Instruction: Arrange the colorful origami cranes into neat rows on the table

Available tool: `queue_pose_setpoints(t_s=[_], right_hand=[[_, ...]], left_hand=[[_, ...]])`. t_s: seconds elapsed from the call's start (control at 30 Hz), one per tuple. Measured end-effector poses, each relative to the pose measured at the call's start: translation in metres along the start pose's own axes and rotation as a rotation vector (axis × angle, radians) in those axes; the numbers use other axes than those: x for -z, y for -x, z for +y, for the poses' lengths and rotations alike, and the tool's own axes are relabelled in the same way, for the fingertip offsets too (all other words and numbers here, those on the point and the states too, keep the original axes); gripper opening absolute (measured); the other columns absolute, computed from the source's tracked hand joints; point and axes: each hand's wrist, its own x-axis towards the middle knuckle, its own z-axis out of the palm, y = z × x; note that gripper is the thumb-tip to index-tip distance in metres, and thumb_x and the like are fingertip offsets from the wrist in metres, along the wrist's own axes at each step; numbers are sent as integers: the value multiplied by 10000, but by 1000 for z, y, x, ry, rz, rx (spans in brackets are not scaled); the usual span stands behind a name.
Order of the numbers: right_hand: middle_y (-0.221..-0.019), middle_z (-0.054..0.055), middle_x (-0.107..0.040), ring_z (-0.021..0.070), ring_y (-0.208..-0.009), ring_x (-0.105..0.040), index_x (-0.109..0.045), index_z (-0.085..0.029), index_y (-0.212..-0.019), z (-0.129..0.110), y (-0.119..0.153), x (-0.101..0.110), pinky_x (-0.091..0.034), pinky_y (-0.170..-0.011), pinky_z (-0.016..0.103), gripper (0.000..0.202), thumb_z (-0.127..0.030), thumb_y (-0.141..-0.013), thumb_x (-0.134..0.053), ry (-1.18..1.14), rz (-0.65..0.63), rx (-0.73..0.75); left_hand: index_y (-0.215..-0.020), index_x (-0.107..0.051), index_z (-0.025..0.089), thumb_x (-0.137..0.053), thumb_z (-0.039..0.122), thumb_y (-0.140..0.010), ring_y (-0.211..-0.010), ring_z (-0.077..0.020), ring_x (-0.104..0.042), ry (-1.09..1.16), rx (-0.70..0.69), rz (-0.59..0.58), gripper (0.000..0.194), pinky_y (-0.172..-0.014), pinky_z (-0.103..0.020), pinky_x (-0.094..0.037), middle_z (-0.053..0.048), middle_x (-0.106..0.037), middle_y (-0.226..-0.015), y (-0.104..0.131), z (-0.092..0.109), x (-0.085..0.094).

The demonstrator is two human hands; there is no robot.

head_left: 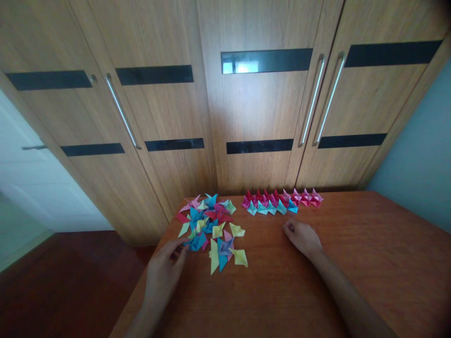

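A loose pile of folded origami paper pieces (211, 220) in blue, yellow, pink, red and purple lies on the left of the table. At its near left edge, my left hand (165, 265) pinches a blue origami piece (197, 242) between thumb and fingertips. My right hand (303, 238) rests on the table to the right with curled fingers, and nothing shows in it. Just beyond it stand neat rows of origami pieces (271, 206), red and pink behind, light blue in front. A brighter blue piece (292, 206) ends the front row.
The reddish-brown wooden table (268, 291) reaches back to a wooden wardrobe (257, 112) with long metal handles. A white door (42, 183) is at the far left, beside dark flooring. A pale blue wall (419, 155) bounds the right side.
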Motion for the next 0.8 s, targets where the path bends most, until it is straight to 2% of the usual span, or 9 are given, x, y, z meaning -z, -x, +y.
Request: queue_pose_setpoints(t_s=[0.07,0.17,0.23,0.33,0.4,0.5,0.67,0.8], right_hand=[[-745,19,-649,170,-706,-593,-618,-217,-743,-7,2,2,-414,-643,263,214,-359,-800,-469,-244,19,97],[-714,-4,-606,144,-674,-562,-616,-203,-809,-24,9,8,-436,-636,250,243,-418,-797,-505,-620,-27,226],[-701,-15,-578,132,-660,-545,-616,-198,-893,-35,16,11,-436,-607,238,288,-455,-779,-555,-766,-115,270],[-721,-18,-570,120,-676,-538,-612,-192,-975,-45,24,9,-438,-622,230,340,-442,-745,-630,-870,-242,327],[-727,-17,-579,118,-680,-539,-620,-188,-974,-48,26,5,-443,-636,233,349,-429,-726,-661,-898,-299,353],[-728,-9,-607,123,-681,-552,-649,-178,-884,-48,27,0,-450,-641,236,309,-434,-712,-672,-901,-357,368],[-760,7,-629,133,-707,-560,-660,-175,-821,-48,28,-3,-450,-639,231,287,-439,-709,-670,-857,-421,365],[-709,1,-604,120,-662,-532,-650,-163,-788,-47,28,-7,-424,-600,217,308,-458,-703,-675,-834,-446,344]], left_hand=[[-962,-660,219,-521,369,-830,-645,-146,-625,81,-27,18,243,-617,-244,-520,-12,-701,-864,-12,20,-4],[-956,-665,223,-520,293,-841,-681,-139,-623,198,-134,-42,198,-643,-241,-511,-10,-692,-883,-29,59,-20],[-969,-664,226,-521,223,-838,-795,-152,-629,252,-217,-101,194,-721,-254,-505,-18,-686,-928,-37,84,-35],[-991,-661,234,-530,159,-824,-777,-144,-624,308,-297,-188,225,-710,-253,-502,-18,-683,-920,-39,108,-58],[-992,-663,238,-537,136,-817,-795,-148,-623,338,-323,-222,239,-728,-261,-500,-19,-682,-907,-35,114,-71],[-986,-662,235,-537,125,-820,-805,-147,-619,382,-311,-238,235,-744,-269,-498,-21,-677,-899,-25,112,-82],[-997,-656,233,-531,123,-828,-809,-141,-613,461,-295,-262,237,-750,-266,-496,-25,-671,-901,-13,106,-85],[-983,-654,219,-522,138,-836,-759,-133,-609,490,-286,-245,214,-710,-253,-500,-28,-668,-867,-11,107,-86]])
